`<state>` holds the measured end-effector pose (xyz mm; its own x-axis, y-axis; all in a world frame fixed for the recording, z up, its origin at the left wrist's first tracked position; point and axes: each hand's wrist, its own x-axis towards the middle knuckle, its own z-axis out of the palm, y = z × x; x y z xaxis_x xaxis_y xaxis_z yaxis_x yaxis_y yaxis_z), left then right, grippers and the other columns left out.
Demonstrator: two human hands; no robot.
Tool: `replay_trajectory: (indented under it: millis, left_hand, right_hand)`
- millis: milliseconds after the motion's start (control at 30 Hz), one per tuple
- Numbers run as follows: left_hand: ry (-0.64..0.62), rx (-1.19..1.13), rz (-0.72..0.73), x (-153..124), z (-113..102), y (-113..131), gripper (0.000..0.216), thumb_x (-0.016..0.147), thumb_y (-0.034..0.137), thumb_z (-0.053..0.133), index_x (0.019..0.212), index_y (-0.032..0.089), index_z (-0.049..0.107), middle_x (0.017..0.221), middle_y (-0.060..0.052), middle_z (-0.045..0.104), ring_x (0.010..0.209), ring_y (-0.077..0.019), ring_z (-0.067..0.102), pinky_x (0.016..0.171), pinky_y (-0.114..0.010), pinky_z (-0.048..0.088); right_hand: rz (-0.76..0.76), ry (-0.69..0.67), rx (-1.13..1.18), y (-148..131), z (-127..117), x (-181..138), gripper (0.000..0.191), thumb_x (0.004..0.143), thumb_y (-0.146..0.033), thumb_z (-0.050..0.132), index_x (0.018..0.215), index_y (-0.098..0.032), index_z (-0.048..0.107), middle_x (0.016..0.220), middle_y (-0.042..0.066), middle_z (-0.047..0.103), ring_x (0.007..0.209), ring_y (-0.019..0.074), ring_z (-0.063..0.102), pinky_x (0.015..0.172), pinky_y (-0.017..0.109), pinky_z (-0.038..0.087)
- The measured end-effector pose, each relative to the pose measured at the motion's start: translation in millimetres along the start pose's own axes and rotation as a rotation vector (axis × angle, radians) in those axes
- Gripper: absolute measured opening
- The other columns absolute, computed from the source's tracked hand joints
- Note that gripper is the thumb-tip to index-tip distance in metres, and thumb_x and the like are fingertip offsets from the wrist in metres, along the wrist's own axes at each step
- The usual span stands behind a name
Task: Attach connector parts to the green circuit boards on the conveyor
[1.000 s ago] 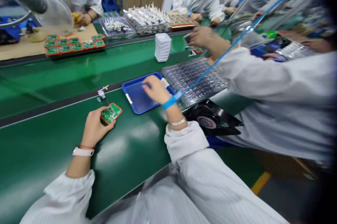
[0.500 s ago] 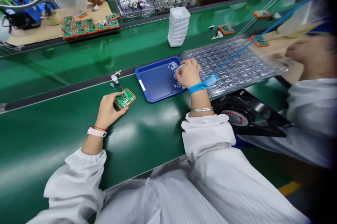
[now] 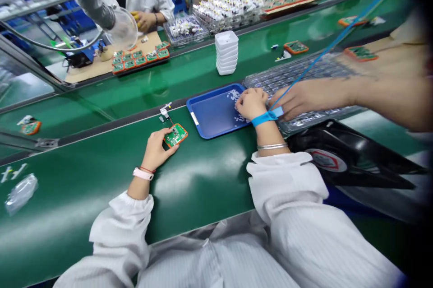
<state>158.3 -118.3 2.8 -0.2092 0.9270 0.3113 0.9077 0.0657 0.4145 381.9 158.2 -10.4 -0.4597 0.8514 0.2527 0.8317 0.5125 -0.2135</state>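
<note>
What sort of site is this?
Likely an electronics assembly line in a factory: a green conveyor belt, an orange-framed circuit board under the left hand, and white smocks with a blue anti-static wrist strap.

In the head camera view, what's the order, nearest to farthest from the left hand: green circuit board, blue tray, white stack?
1. Green circuit board, held by the left hand.
2. Blue tray, to the right.
3. White stack, on the far belt.

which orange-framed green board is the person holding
The orange-framed green circuit board in the left hand, on the near belt, with a thin wire leading off it. The others lie farther away, no hand on them.
</note>
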Motion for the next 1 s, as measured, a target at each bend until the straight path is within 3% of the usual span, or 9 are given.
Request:
replay_trajectory:
  millis: [567, 833, 1000]
  left_hand:
    - [-0.034, -0.045, -0.007, -7.9, -2.0, 6.2, 0.047, 0.075, 0.037, 0.067, 0.115, 0.018, 0.052, 0.122, -0.01, 0.057, 0.112, -0.026, 0.051, 0.095, -0.042, 0.04]
    - [-0.015, -0.034, -0.011, -5.3, 0.4, 5.1, 0.048, 0.074, 0.039, 0.067, 0.115, 0.02, 0.052, 0.12, -0.009, 0.058, 0.109, -0.0268, 0.052, 0.094, -0.043, 0.041]
    - [-0.095, -0.07, 0.047, -4.1, -7.5, 5.3, 0.05, 0.074, 0.038, 0.067, 0.118, 0.02, 0.051, 0.12, -0.008, 0.058, 0.109, -0.0253, 0.052, 0.095, -0.042, 0.04]
  right_hand:
    - [-0.044, -0.073, -0.165, 13.1, 17.0, 9.1, 0.033, 0.074, -0.021, 0.044, 0.096, -0.004, 0.063, 0.102, 0.019, 0.057, 0.104, 0.0327, 0.044, 0.099, 0.055, 0.02]
    - [-0.046, -0.1, -0.183, -0.4, 0.6, 0.0, 0.033, 0.074, -0.019, 0.045, 0.1, -0.004, 0.061, 0.107, 0.021, 0.055, 0.107, 0.0344, 0.042, 0.1, 0.056, 0.022]
    - [-0.086, -0.018, 0.03, -3.1, -13.5, 0.6, 0.031, 0.081, -0.021, 0.041, 0.101, -0.006, 0.061, 0.117, 0.02, 0.048, 0.11, 0.0343, 0.039, 0.097, 0.056, 0.025]
